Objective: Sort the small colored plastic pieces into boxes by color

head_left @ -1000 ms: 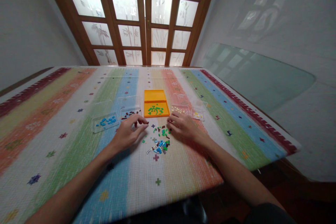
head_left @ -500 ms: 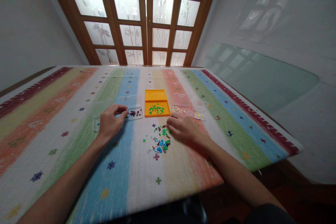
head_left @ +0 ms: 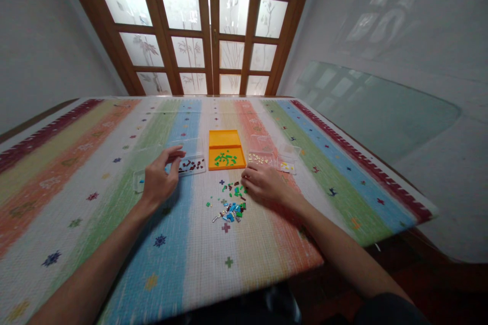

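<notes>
My left hand (head_left: 161,173) hovers at the left end of a clear plastic box (head_left: 205,168) of dark brown bricks (head_left: 192,164). Its thumb and fingers are apart, with nothing visible between them. At the right edge of a loose pile of small building bricks (head_left: 233,210), my right hand (head_left: 266,183) rests low with its fingers curled together. Whatever those fingertips may hold is hidden. Green and brown bricks (head_left: 237,191) lie just beside them. Between and beyond the hands, an orange box (head_left: 224,138) lies open with green bricks (head_left: 226,158) inside.
Right of the orange box stand a clear box with cream bricks (head_left: 261,158) and another with yellow and white bricks (head_left: 286,166). Another clear box (head_left: 136,183), partly behind my left hand, shows a blue piece. A striped cloth (head_left: 206,254) covers the table.
My left thumb and fingers have spread apart and drawn slightly back, showing more of the brown bricks. My right hand stays almost in place. The whole view has shifted slightly.
</notes>
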{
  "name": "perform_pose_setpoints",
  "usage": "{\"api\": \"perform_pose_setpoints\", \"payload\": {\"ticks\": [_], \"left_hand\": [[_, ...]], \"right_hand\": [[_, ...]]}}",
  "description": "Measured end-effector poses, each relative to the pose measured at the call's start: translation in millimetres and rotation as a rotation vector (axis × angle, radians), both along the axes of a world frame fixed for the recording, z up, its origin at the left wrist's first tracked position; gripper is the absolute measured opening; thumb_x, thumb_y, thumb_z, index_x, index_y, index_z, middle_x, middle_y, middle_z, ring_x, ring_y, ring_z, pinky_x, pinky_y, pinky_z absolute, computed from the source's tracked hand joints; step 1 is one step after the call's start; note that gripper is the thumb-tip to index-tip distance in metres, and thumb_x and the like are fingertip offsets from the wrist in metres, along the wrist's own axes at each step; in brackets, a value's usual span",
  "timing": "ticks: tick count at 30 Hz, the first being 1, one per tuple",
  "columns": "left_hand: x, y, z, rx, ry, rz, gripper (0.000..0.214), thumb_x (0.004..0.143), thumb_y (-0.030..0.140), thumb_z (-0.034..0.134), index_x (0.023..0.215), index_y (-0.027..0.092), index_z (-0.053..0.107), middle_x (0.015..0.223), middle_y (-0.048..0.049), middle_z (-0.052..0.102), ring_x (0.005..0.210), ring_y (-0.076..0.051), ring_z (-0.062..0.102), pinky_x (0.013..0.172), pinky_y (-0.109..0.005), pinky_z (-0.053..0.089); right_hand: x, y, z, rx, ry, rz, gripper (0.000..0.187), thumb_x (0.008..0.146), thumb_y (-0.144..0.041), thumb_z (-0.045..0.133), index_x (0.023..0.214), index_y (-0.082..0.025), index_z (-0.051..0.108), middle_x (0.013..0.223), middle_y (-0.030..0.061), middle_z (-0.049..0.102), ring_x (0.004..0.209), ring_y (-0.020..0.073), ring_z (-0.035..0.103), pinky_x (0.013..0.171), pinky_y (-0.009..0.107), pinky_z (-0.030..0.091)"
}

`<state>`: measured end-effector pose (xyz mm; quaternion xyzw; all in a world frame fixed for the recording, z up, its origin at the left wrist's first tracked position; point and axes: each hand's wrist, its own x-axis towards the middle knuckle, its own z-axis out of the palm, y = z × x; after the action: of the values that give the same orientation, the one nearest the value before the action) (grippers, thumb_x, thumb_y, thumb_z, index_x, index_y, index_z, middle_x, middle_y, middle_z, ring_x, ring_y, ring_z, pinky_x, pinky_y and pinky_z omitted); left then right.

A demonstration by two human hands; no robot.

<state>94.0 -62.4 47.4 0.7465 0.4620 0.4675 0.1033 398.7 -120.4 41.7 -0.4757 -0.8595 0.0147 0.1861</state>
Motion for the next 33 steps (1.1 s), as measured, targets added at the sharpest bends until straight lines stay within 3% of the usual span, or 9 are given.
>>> {"api": "perform_pose_setpoints", "payload": {"ticks": [5,9,13,20,26,33], "left_hand": [[22.8,-19.1,-6.9,0.044,0.147,-0.283,0.019,0.095,0.026,0.056,0.109,0.021,0.068,0.102,-0.006,0.073,0.09,-0.021,0.068,0.085,-0.04,0.057],[42.7,-32.7,-16.5,-0.04,0.234,-0.455,0.02,0.096,0.027,0.055,0.107,0.021,0.071,0.101,-0.0073,0.071,0.097,-0.023,0.064,0.091,-0.044,0.053],[55.1,-38.7,-22.3,-0.12,0.284,-0.487,0.024,0.096,0.026,0.054,0.111,0.02,0.072,0.102,-0.0084,0.068,0.098,-0.023,0.061,0.09,-0.043,0.052],[62.6,-37.7,-27.2,-0.103,0.321,-0.467,0.018,0.095,0.022,0.056,0.102,0.02,0.072,0.1,-0.0078,0.065,0.098,-0.024,0.059,0.089,-0.042,0.05],[64.1,-38.3,-26.0,-0.11,0.316,-0.477,0.013,0.094,0.02,0.054,0.091,0.019,0.067,0.096,-0.0067,0.064,0.096,-0.024,0.057,0.09,-0.042,0.048],[68.3,-39.9,-23.1,-0.087,0.276,-0.529,0.012,0.098,0.022,0.053,0.093,0.02,0.064,0.096,-0.0057,0.065,0.096,-0.023,0.058,0.09,-0.041,0.048]], "right_hand": [[-1.4,-0.9,4.2,-0.09,0.026,0.042,0.02,0.098,-0.021,0.054,0.095,-0.016,0.072,0.095,0.0092,0.067,0.079,0.0162,0.056,0.068,0.03,0.037],[-4.3,-2.3,4.9,-0.129,0.034,0.04,0.019,0.096,-0.019,0.056,0.103,-0.018,0.074,0.1,0.0089,0.067,0.083,0.0172,0.058,0.07,0.029,0.041],[-7.2,-3.0,4.4,-0.177,0.045,0.04,0.02,0.094,-0.017,0.058,0.104,-0.019,0.074,0.103,0.0091,0.067,0.085,0.0175,0.06,0.072,0.029,0.043],[-8.5,-2.3,3.4,-0.223,0.094,0.047,0.017,0.092,-0.013,0.058,0.098,-0.017,0.073,0.101,0.0084,0.066,0.085,0.0165,0.06,0.076,0.029,0.044],[-10.2,0.2,0.9,-0.225,0.129,0.057,0.013,0.091,-0.011,0.058,0.094,-0.016,0.07,0.097,0.0076,0.067,0.084,0.0168,0.06,0.077,0.029,0.046],[-12.9,6.4,0.9,-0.236,0.109,0.088,0.016,0.09,-0.011,0.059,0.095,-0.018,0.072,0.099,0.0085,0.068,0.085,0.0178,0.061,0.077,0.03,0.046]]}}
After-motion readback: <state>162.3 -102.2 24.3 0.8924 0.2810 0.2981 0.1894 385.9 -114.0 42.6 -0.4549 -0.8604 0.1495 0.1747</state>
